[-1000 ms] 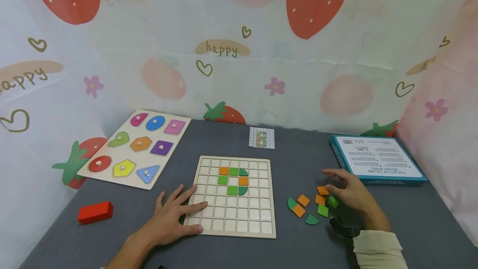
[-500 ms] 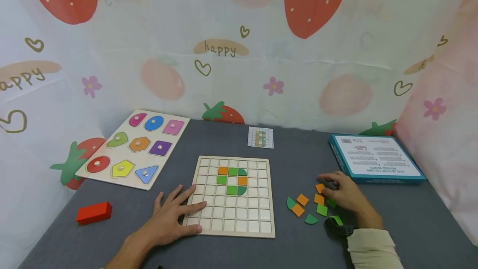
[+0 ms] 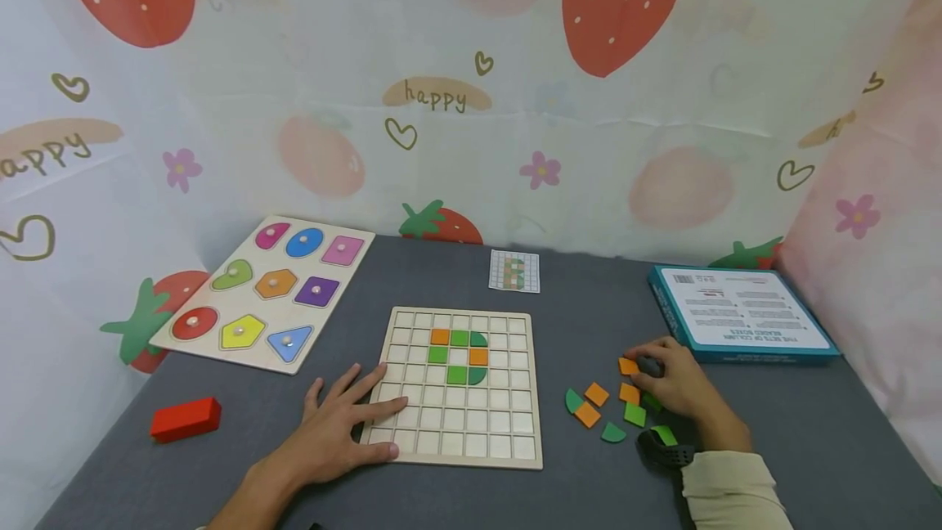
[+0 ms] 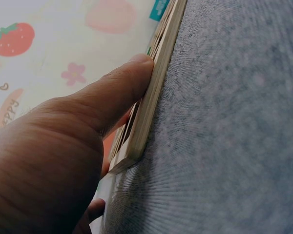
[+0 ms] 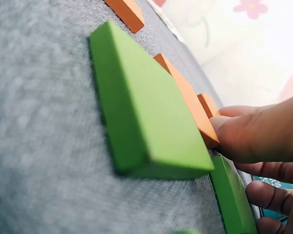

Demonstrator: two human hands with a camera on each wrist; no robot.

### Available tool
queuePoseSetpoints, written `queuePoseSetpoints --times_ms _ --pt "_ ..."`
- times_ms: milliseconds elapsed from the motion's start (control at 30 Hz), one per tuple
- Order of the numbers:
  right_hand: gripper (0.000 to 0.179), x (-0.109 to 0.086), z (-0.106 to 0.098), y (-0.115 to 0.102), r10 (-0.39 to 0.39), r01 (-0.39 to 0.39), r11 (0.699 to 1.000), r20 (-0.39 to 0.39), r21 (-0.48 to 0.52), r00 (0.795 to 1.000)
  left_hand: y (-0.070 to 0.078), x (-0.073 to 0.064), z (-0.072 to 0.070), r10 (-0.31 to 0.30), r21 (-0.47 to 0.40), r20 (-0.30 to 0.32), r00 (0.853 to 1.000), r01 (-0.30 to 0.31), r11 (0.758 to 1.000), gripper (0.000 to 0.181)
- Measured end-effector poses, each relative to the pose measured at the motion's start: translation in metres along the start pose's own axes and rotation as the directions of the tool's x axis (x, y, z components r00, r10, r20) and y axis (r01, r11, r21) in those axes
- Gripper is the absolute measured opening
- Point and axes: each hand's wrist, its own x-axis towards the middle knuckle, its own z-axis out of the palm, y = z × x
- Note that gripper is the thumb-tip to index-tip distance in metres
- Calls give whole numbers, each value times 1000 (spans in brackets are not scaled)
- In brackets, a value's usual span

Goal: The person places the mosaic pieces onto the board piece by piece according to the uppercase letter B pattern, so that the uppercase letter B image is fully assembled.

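In the head view my left hand lies with spread fingers over the left edge of a wooden grid board. Its thumb presses on the board's near rim in the left wrist view. Orange squares, green squares and dark green quarter-circle pieces sit in the upper middle of the grid. At the right, my right hand pinches a small orange square tile between thumb and index finger, close over the table. Beside it are another orange tile and a light green tile. Its palm side is hidden.
Further loose pieces, including a dark green quarter circle, lie right of the board. A pattern card is behind it. A teal box stands back right, a knobbed shape puzzle back left, a red block front left.
My right hand has moved slightly left and down onto the pieces, closing its fingers on the orange tile, which has shifted a little. My left hand stays on the board.
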Motion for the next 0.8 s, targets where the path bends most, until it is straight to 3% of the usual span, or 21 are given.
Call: queuePoseSetpoints --times_ms 267,500,800 --pt "23 1 -5 -8 39 -41 999 -84 -28 996 -1 0 0 2 -7 5 1000 -2 1000 64" --pt "24 2 -17 -24 -21 18 1000 -170 -16 985 -2 -1 -1 5 -8 0 1000 -5 1000 64" --pt "27 0 -31 -49 -72 65 997 -211 -38 975 0 -1 -2 6 -4 5 1000 -6 1000 64"
